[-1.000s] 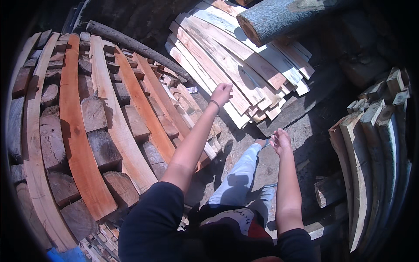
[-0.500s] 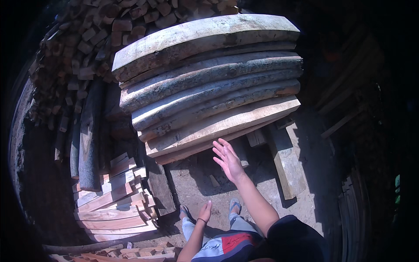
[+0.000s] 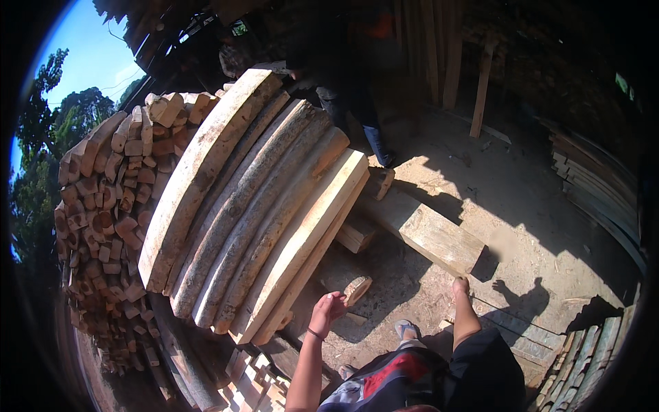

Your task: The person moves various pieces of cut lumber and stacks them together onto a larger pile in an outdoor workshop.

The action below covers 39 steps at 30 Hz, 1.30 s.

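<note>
A stack of thick, slightly curved wooden slabs, several with bark on their edges, rises in front of me on the left. My left hand is raised close to its lower right side, apart from it, with fingers loosely bent and nothing in them. Beside those fingers shows the round cut end of a log. My right hand hangs low by the near end of a squared timber beam; its fingers are hidden, and I cannot tell whether it touches the beam.
A tall pile of cut wood pieces stands at the far left. Another person stands in shade behind the slabs. Short planks lie near my left, and more boards at the lower right. Upright boards stand at the back.
My view has swung right, so the slabs now appear slanted and farther left. The left hand has come up near the stack; the right has dropped away from it toward the beam's end.
</note>
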Available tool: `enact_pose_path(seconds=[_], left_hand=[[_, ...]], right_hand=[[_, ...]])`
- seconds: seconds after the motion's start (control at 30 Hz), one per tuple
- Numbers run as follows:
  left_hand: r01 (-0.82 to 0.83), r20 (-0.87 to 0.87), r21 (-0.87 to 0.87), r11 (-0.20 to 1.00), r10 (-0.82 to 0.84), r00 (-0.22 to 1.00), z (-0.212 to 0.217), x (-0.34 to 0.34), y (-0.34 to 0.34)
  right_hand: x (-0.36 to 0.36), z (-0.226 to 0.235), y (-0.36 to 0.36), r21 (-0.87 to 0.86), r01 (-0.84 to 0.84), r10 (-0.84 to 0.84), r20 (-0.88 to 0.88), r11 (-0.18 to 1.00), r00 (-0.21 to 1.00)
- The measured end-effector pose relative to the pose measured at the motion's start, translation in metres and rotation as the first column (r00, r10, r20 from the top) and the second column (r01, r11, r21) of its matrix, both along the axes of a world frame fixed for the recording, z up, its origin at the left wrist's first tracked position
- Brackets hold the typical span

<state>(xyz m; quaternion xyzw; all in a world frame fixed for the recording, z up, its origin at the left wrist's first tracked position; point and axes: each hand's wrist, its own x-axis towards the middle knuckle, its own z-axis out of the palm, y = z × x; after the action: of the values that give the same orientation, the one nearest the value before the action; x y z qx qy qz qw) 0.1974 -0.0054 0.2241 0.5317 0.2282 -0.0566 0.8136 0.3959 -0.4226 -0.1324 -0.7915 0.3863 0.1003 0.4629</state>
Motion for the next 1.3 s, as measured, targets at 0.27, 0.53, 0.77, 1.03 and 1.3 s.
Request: enact_pose_path(seconds=[0.27,0.53,0.77,1.03,1.3], left_hand=[[0.130,-0.879,0.268,0.955,0.187,0.438,-0.206,-0.184,0.022],[0.436,-0.888,0.200,0.877,-0.026,0.459,-0.227,-0.076,-0.005],[0.545,-0.718,0.312,0.778,-0.182,0.672,-0.201,0.049,-0.034],[0.634,-0.753,0.248,0.733,-0.266,0.602,-0.214,0.038,-0.074],[0.638,-0.868,0.111,0.762,-0.239,0.436,-0.233,-0.048,-0.062]], right_hand=[[-0.091,0.099,-0.018,0.193,-0.361,0.409,-0.393,0.912,0.824],[-0.122,0.101,0.000,-0.013,-0.721,0.713,-0.144,0.692,0.687],[-0.111,0.085,-0.014,-0.019,-0.534,0.525,-0.155,0.845,0.837],[-0.187,0.032,-0.073,-0.295,-0.758,0.745,-0.181,0.582,0.642],[-0.199,0.072,-0.096,-0.090,-0.808,0.711,-0.426,0.582,0.560]])
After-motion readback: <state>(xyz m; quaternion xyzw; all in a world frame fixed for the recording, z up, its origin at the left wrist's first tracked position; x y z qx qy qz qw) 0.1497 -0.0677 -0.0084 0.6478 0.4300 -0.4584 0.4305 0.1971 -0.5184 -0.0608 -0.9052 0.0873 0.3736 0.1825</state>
